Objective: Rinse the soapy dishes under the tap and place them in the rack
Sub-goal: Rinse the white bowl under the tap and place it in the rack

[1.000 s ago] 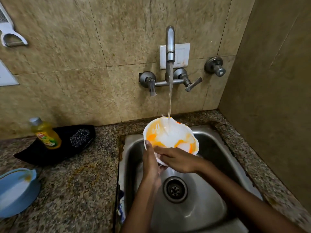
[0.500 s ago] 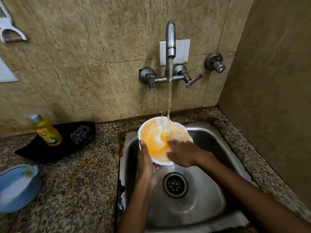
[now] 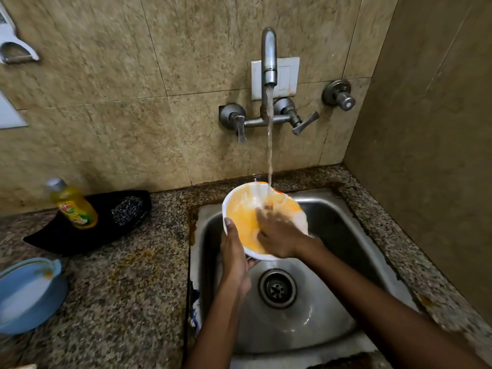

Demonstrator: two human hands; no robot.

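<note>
A white bowl [image 3: 245, 214] with an orange-yellow inside is tilted over the steel sink [image 3: 346, 235], under the running tap [image 3: 269, 59]. The stream lands near the bowl's far rim. My left hand [image 3: 234, 254] grips the bowl's left rim from below, thumb on the edge. My right hand [image 3: 279, 233] lies flat inside the bowl, fingers spread and blurred under the water. A soapy blue dish [image 3: 26, 294] sits on the counter at the far left. No rack is in view.
A yellow dish-soap bottle [image 3: 74, 206] and a scrubber [image 3: 126, 210] rest on a black tray [image 3: 53, 235] on the granite counter [image 3: 119, 302]. The drain [image 3: 277, 288] lies below the bowl. Tiled walls close the back and right sides.
The bowl has turned so its inside faces me. My right hand has moved from the bowl's outside near edge into the bowl and up under the stream.
</note>
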